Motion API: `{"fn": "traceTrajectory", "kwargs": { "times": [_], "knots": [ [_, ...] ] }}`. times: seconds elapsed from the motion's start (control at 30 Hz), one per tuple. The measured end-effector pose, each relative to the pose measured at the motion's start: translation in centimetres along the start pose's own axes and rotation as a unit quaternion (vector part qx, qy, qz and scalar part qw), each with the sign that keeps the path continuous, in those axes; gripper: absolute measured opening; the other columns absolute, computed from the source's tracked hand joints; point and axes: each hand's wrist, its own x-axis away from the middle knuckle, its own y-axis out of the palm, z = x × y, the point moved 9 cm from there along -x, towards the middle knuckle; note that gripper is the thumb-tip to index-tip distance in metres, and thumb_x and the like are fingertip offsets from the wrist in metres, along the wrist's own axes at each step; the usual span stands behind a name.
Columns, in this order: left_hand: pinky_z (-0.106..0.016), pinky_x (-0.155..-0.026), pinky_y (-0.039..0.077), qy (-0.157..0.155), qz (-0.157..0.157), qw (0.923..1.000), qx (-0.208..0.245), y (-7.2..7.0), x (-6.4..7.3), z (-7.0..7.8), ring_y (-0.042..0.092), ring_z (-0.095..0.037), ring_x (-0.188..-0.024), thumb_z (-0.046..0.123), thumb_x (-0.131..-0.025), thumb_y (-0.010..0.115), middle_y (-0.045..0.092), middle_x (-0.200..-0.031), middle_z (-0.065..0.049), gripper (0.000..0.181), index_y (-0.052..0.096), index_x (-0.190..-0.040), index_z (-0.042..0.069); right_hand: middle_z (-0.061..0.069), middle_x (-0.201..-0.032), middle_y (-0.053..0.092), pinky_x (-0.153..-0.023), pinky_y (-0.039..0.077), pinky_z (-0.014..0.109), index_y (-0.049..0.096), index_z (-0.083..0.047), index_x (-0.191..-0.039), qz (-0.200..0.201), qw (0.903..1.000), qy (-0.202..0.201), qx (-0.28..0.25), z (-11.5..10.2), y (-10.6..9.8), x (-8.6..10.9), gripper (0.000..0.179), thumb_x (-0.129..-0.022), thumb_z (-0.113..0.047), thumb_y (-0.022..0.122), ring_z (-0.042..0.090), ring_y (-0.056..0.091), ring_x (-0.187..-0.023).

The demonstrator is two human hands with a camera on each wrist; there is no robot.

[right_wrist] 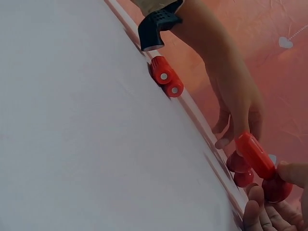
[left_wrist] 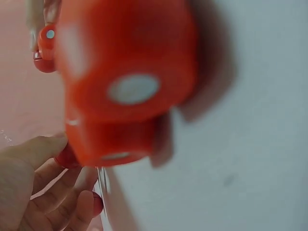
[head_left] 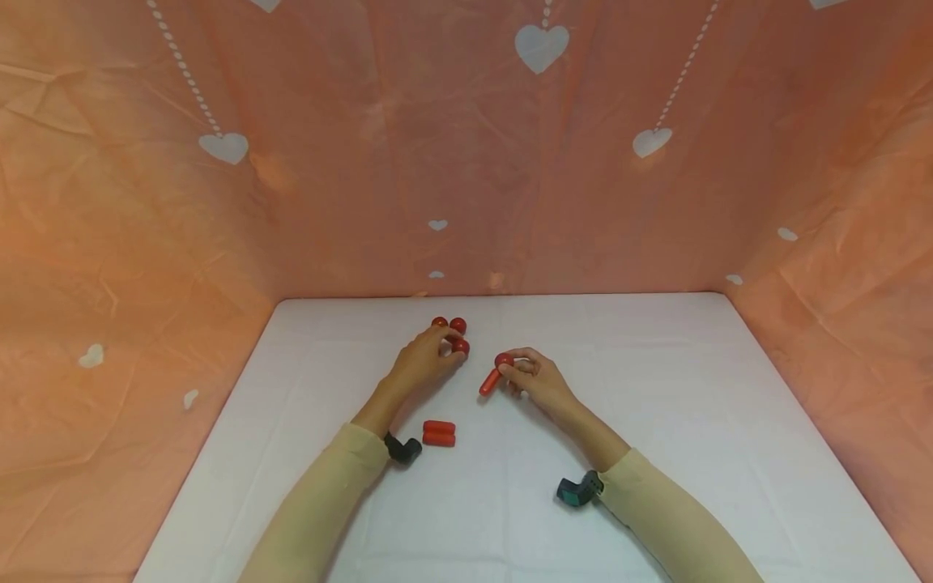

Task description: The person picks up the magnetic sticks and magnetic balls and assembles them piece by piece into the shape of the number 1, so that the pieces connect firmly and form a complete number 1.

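Note:
My right hand (head_left: 543,385) pinches a red ball (head_left: 504,361) between thumb and fingers. A red rod (head_left: 490,382) sticks out from that ball toward the lower left, its end against the ball in the right wrist view. Farther left, my left hand (head_left: 423,363) has its thumb and index finger around another red ball (head_left: 461,346) on the table. Just beyond its fingers lie two more red balls, one (head_left: 457,325) beside the other (head_left: 440,321), which the hand partly covers.
Two red rods (head_left: 439,433) lie side by side near the left wrist, pale round discs in their ends. The white table (head_left: 656,405) meets an orange cloth backdrop (head_left: 466,162) with pale hearts. A dark wrist camera (head_left: 579,489) sits at the right cuff, another (head_left: 403,448) at the left.

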Motion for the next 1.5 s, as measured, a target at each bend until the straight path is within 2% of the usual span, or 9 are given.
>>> {"fn": "traceTrajectory", "kwargs": {
  "times": [0.17, 0.43, 0.73, 0.93, 1.13, 1.3, 1.5],
  "knots": [
    [-0.053, -0.102, 0.054, -0.002, -0.002, 0.9999, 0.012, 0.2, 0.7, -0.3, 0.064, -0.029, -0.117, 0.033, -0.100, 0.078, 0.071, -0.132, -0.005, 0.045, 0.066, -0.141, 0.019, 0.014, -0.099, 0.076, -0.068, 0.051, 0.026, 0.061, 0.001, -0.138, 0.000, 1.0000, 0.002, -0.002, -0.1, 0.0, 0.0, 0.043, -0.104, -0.024, 0.074, 0.015, 0.063, -0.075],
    [-0.051, -0.098, 0.054, 0.015, -0.003, 0.9996, 0.022, 0.1, 1.9, 0.0, 0.065, -0.025, -0.107, 0.031, -0.099, 0.080, 0.073, -0.128, -0.002, 0.040, 0.068, -0.136, 0.021, 0.015, -0.097, 0.075, -0.069, 0.052, 0.026, 0.060, 0.001, -0.138, -0.001, 1.0000, -0.001, -0.009, 0.0, 0.0, 0.0, 0.043, -0.105, -0.023, 0.073, 0.016, 0.062, -0.076],
    [-0.043, -0.090, 0.057, -0.001, -0.022, 0.9992, 0.033, 0.0, 3.3, 0.3, 0.065, -0.020, -0.097, 0.033, -0.097, 0.082, 0.073, -0.117, 0.000, 0.036, 0.068, -0.129, 0.024, 0.010, -0.095, 0.076, -0.071, 0.054, 0.025, 0.061, -0.002, -0.138, 0.010, 0.9998, 0.005, -0.018, 0.0, -0.4, 0.1, 0.041, -0.104, -0.021, 0.073, 0.017, 0.063, -0.077],
    [-0.042, -0.088, 0.057, 0.022, -0.033, 0.9987, 0.030, -0.3, 4.2, 0.7, 0.066, -0.017, -0.094, 0.031, -0.096, 0.083, 0.073, -0.114, 0.004, 0.033, 0.069, -0.126, 0.026, 0.008, -0.092, 0.075, -0.071, 0.054, 0.025, 0.062, -0.003, -0.137, 0.014, 0.9996, 0.013, -0.018, 0.0, -0.4, 0.1, 0.040, -0.104, -0.022, 0.074, 0.017, 0.063, -0.076],
    [-0.040, -0.088, 0.056, 0.029, -0.046, 0.9975, 0.044, 0.0, 4.7, 0.8, 0.065, -0.015, -0.095, 0.030, -0.097, 0.083, 0.073, -0.118, 0.007, 0.032, 0.069, -0.126, 0.027, 0.012, -0.094, 0.077, -0.071, 0.054, 0.025, 0.061, -0.001, -0.138, 0.015, 0.9997, 0.007, -0.018, -0.1, -0.4, 0.2, 0.043, -0.103, -0.021, 0.075, 0.017, 0.064, -0.075],
    [-0.039, -0.088, 0.057, 0.016, -0.049, 0.9976, 0.047, 0.3, 5.0, 0.6, 0.065, -0.015, -0.096, 0.031, -0.097, 0.083, 0.072, -0.119, 0.007, 0.035, 0.068, -0.128, 0.026, 0.019, -0.097, 0.077, -0.072, 0.054, 0.026, 0.060, 0.000, -0.139, 0.016, 0.9998, 0.001, -0.011, 0.0, -0.4, 0.1, 0.045, -0.103, -0.023, 0.075, 0.017, 0.064, -0.076],
    [-0.037, -0.085, 0.058, 0.007, -0.055, 0.9973, 0.048, 0.7, 5.4, 0.5, 0.065, -0.016, -0.095, 0.031, -0.096, 0.084, 0.073, -0.118, 0.004, 0.035, 0.068, -0.127, 0.027, 0.017, -0.096, 0.076, -0.072, 0.053, 0.026, 0.059, -0.001, -0.140, 0.017, 0.9998, 0.002, -0.010, -0.1, -0.4, 0.2, 0.047, -0.104, -0.026, 0.075, 0.017, 0.064, -0.077]
  ]
}}
